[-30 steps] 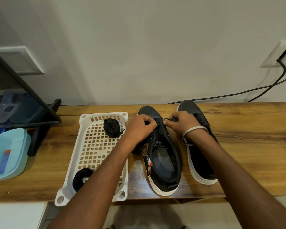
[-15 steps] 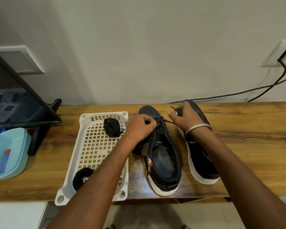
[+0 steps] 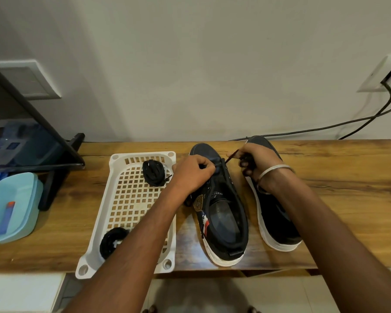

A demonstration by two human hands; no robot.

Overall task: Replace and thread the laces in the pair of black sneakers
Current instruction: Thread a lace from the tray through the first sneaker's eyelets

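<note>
Threading is at the toe eyelets of the black canvas sneaker (image 3: 221, 206), under both hands. The left hand (image 3: 191, 175) pinches one thin black lace (image 3: 231, 156) end; the right hand (image 3: 255, 160) grips the other. Next, probably crossing them upward.

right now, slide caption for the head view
Both hands thread a black lace through the left black canvas sneaker beside a white plastic tray.

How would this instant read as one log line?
step: threading | left hand: grips black sneaker | right hand: pulls black lace
</note>
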